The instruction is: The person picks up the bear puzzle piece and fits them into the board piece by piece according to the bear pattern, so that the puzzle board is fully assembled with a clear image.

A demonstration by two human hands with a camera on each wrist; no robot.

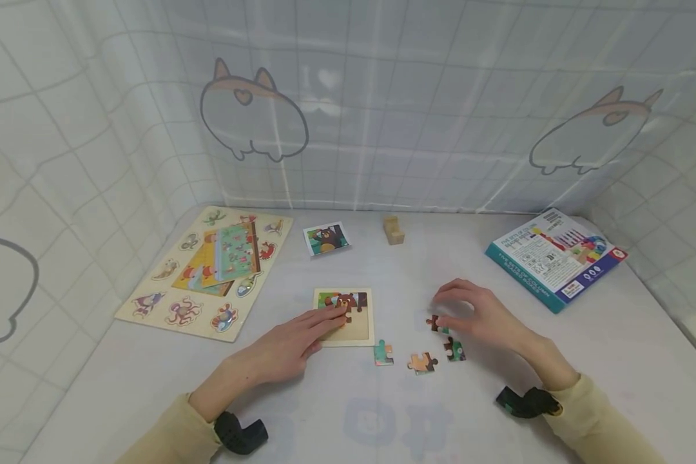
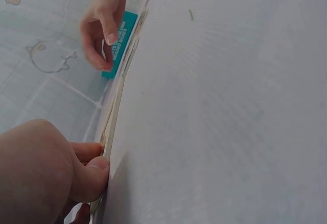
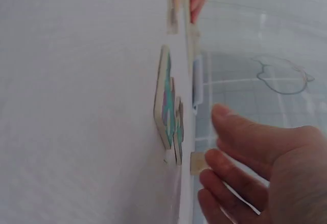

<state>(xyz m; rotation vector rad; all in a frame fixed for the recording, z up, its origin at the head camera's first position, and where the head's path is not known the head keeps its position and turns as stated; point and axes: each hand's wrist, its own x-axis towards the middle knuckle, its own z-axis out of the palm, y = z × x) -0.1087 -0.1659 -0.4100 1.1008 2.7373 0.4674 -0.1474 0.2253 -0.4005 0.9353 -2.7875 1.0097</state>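
- The left hand [image 1: 292,340] lies flat with straight fingers on the small puzzle tray [image 1: 345,316], pressing its near-left corner. If that pressure eases, I judge the tray could skid on the smooth white table [image 1: 615,348].
- The right hand [image 1: 475,312] curls its fingertips over a brown puzzle piece [image 1: 434,322], right of the tray; whether it truly pinches it, I cannot tell. A weak hold could drop it.
- Three loose pieces lie near: a teal one [image 1: 383,352], an orange one [image 1: 422,362], a dark one [image 1: 455,348]. The right wrist could sweep them aside.
- The bear picture card [image 1: 325,238] sits well behind the tray, so a wrong fit could go unnoticed.
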